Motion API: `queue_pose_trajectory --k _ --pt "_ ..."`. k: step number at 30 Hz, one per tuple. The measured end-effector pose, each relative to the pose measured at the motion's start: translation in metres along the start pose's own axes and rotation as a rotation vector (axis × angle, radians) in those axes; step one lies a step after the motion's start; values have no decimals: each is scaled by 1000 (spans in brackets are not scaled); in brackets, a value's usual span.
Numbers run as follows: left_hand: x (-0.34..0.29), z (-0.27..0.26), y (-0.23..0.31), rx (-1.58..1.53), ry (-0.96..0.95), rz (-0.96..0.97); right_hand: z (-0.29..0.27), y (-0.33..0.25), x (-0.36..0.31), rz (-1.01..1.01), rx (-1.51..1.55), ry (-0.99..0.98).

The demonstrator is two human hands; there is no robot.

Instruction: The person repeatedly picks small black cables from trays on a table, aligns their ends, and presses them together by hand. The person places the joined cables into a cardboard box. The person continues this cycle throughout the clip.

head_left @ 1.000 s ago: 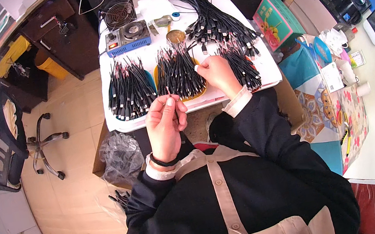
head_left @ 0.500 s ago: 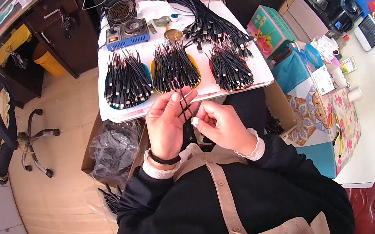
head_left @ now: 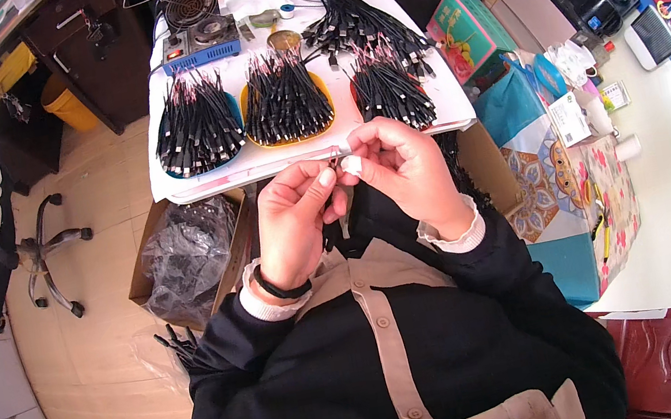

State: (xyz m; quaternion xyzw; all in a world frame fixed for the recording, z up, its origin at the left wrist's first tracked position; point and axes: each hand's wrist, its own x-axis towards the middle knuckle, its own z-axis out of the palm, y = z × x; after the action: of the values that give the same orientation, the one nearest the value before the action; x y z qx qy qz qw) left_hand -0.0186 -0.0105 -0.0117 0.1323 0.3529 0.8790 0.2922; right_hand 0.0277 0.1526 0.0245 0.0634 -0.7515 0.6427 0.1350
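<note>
My left hand (head_left: 294,221) is closed in a pinch on a short black cable (head_left: 335,173), just in front of the table's near edge. My right hand (head_left: 408,170) meets it there, thumb and forefinger pinched at the cable's thin wire end. Something white covers the right thumb tip. Fingers hide most of the cable. Beyond the hands stand three trays packed with black cables, their pinkish wire ends pointing away: a blue tray (head_left: 206,171), a yellow tray (head_left: 287,141) and a red tray (head_left: 354,97).
On the white table (head_left: 160,182) are a blue heating device with a lit switch (head_left: 202,53), a round fan (head_left: 190,3), a small spool (head_left: 286,11) and a cable bundle (head_left: 356,17). A box with plastic bags (head_left: 186,254) sits below left; a green box (head_left: 468,33) stands right.
My right hand has risen from the cable's lower part to its wire end, and the left fingers have closed into a pinch. The whole view has shifted slightly.
</note>
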Motion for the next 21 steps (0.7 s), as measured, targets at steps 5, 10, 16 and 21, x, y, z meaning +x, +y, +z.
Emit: queue_pose_trajectory --k 5,10,16,21 --pt "-2 2 0 6 -69 -42 -1 2 -5 10 102 -83" --pt "-5 3 0 -233 -183 -183 4 8 -14 253 723 -51" --pt "-5 0 2 -349 -257 -307 5 1 -18 260 727 -81" --pt "-4 -4 3 -331 -301 -369 -3 -11 -17 258 550 -155"
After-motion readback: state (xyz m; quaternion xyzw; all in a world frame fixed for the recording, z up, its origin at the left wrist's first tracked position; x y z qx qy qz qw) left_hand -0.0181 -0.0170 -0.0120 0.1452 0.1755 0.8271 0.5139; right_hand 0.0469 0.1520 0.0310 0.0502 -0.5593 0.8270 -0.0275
